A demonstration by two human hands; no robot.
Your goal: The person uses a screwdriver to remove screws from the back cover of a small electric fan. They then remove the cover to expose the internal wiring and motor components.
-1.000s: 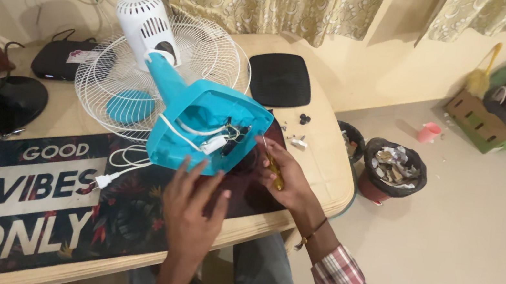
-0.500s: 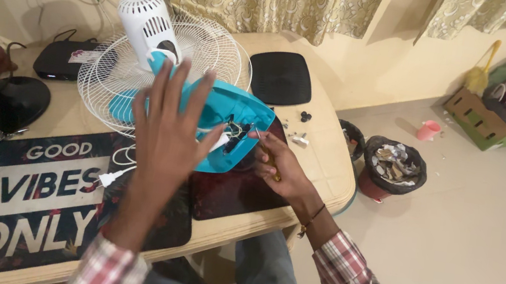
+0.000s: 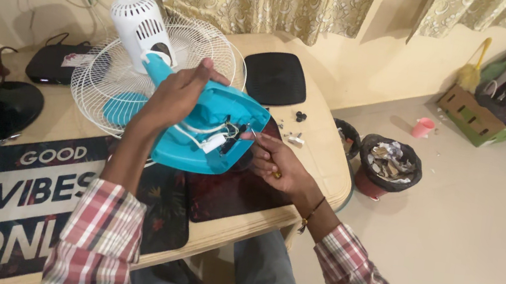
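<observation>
The left hand [image 3: 175,96] lies over the top of the turquoise fan base [image 3: 212,131], fingers spread and curled over its far edge, steadying it on its side. The right hand [image 3: 277,163] is closed around a thin screwdriver [image 3: 256,138], whose tip points into the open underside of the base.

Judging by how things lie, the work is partway through: the bottom of the base is already open, with white wires [image 3: 197,133] and a small white part showing inside, and a few small loose bits [image 3: 297,127] lie on the table [image 3: 322,164] just right of the base. The inner parts look still connected, so the job inside seems unfinished.

The base sits near the middle of the table, tipped so its hollow faces the right hand. Its neck runs up and left to the white motor housing [image 3: 138,26], which rests against the white wire grille [image 3: 165,65] lying flat behind it. A black square pad [image 3: 274,78] lies farther right.
</observation>
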